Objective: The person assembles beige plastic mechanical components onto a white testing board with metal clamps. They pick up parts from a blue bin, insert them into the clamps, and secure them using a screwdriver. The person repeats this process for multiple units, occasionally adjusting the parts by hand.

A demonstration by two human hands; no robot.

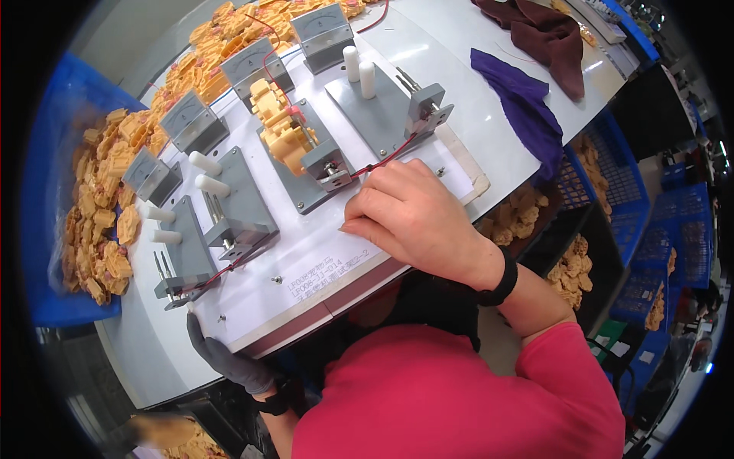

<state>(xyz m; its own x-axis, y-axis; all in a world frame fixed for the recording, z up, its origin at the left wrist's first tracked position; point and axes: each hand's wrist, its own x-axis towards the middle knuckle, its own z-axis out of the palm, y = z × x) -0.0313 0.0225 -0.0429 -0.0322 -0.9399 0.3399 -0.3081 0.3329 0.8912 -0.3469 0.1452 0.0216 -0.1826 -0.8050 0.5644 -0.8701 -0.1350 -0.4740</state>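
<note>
A yellow plastic part [279,126] with a red wire at its side sits on a grey test fixture [289,177], against the metal block at its near end. Just on the near side of that block, my bare right hand [405,210] hovers over or rests on the white board [306,237], fingers curled and pressed together; anything inside them is hidden. My left hand [229,359], in a grey glove, lies along the board's near-left corner, fingers stretched out and holding nothing visible. Other grey fixtures [378,115] with white pegs and metal pins hold no part.
Several analog meters [191,122] stand behind the fixtures, with red wires running over. Yellow parts [99,206] are heaped at the far left, beside a blue bin [46,252]. Purple cloth [520,107] and brown cloth [539,38] lie at right. Crates [612,183] with parts stand beyond.
</note>
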